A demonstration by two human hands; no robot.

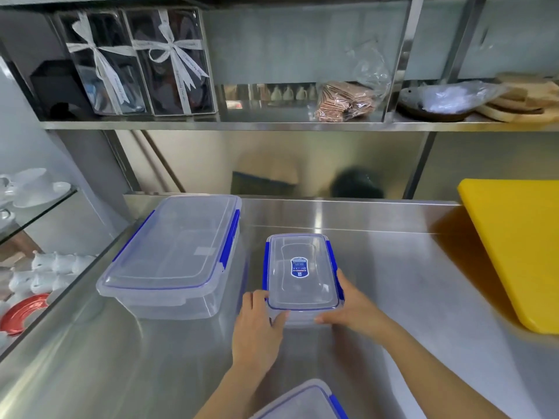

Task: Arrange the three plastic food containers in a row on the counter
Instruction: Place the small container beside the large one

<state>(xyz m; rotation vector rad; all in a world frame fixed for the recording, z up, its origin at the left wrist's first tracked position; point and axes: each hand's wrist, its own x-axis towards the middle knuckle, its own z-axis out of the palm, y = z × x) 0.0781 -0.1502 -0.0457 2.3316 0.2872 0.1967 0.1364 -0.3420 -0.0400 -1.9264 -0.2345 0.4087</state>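
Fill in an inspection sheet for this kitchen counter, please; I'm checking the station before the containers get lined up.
Surface: steel counter, bare and reflective between items.
Job's things: large container at left, lid on; small container in the middle, lid on; third container at the near edge, partly out of view.
Clutter: yellow cutting board at right.
Grippers: left hand and right hand grip the small container's near corners.
Cables: nothing seen.
Surroundings: shelf above holding ribboned boxes and a bagged food pack; white crockery at left.
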